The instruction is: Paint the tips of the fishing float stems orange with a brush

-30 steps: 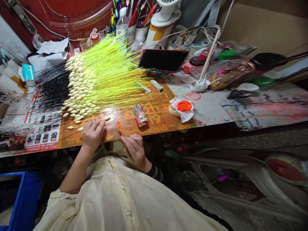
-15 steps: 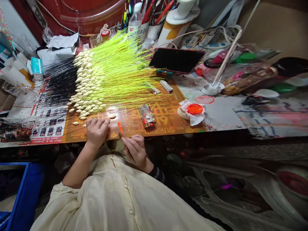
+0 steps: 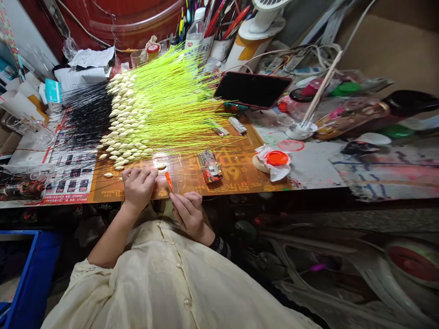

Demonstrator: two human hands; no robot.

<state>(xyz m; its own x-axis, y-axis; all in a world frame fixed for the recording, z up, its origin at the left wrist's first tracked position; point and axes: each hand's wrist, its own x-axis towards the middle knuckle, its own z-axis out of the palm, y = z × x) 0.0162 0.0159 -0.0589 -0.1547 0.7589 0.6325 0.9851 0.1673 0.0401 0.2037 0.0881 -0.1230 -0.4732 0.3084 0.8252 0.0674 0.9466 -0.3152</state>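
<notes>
My left hand point(image 3: 138, 186) is closed at the table's front edge. A cream fishing float point(image 3: 161, 168) sticks out at its fingertips, with a thin tip running off to the right; the fingers hide the rest. My right hand point(image 3: 189, 211), lower and to the right, pinches a slim paintbrush point(image 3: 169, 181) whose orange-coated end points up toward the left hand. Brush and float appear close, but I cannot tell whether they touch. Behind lies a broad pile of cream-bodied floats point(image 3: 125, 114), with black stems to the left and fluorescent yellow tips to the right.
A paint-spotted box point(image 3: 210, 167) lies right of my hands. Farther right sits a pot of orange paint point(image 3: 276, 158) wrapped in white tissue. A phone point(image 3: 254, 89) leans behind it. A water bottle point(image 3: 195, 34) and a white fan point(image 3: 269, 11) stand at the back.
My right hand and the paintbrush have shifted slightly left, nearer my left hand. My left hand is nearly still. The view has tilted a little.
</notes>
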